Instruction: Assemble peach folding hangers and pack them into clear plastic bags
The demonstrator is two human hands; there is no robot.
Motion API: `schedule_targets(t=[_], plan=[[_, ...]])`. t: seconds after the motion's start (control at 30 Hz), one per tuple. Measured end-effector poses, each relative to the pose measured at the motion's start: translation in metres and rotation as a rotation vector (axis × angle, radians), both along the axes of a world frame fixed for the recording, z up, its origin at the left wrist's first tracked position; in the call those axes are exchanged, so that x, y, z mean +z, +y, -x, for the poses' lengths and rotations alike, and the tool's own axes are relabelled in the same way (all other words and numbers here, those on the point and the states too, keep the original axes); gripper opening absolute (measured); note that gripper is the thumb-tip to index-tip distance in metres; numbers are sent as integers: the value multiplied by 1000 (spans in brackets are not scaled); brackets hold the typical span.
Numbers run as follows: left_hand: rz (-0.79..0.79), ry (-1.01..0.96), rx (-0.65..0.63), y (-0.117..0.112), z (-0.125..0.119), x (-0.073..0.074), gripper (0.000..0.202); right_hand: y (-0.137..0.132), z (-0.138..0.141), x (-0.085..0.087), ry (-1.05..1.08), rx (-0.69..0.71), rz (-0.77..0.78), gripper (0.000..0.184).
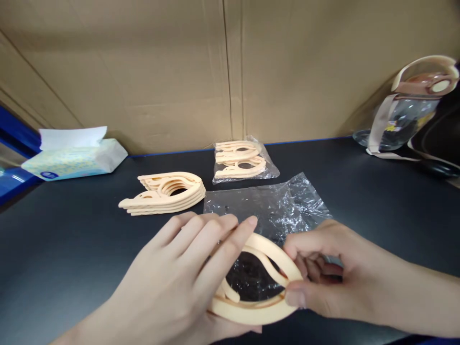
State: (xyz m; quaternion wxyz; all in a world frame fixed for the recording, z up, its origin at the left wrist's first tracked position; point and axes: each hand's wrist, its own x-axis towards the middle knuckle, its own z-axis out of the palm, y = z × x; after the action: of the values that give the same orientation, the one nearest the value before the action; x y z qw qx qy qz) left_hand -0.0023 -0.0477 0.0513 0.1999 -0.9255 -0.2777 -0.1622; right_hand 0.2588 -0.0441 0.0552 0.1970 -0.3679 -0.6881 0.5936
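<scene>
My left hand point(187, 273) and my right hand point(323, 273) both grip a small stack of peach plastic folding hangers point(268, 311) just above the black table, near its front edge. The left fingers wrap over the stack's left end. The right thumb and fingers pinch its right end. An empty clear plastic bag point(266, 206) lies flat right behind the hangers. Farther left a loose stack of the same hangers point(165, 194) rests on the table. A sealed bag of hangers point(240, 160) sits at the back.
A tissue pack point(72, 158) lies at the back left by a blue edge. A clear water bottle with a strap point(406, 115) leans at the back right beside a dark object. A cardboard wall point(223, 67) closes off the back of the black table point(64, 249).
</scene>
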Motion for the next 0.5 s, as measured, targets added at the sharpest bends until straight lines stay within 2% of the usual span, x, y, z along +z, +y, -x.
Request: schedule_targets(t=[0.1, 0.3, 0.5], plan=[[17, -47, 31, 8, 5, -6, 75, 10, -4, -4, 61, -24, 110, 34], [100, -149, 76, 26, 21, -17, 88, 27, -17, -2, 61, -108, 85, 30], [92, -183, 74, 30, 26, -23, 81, 34, -24, -4, 37, -143, 78, 30]])
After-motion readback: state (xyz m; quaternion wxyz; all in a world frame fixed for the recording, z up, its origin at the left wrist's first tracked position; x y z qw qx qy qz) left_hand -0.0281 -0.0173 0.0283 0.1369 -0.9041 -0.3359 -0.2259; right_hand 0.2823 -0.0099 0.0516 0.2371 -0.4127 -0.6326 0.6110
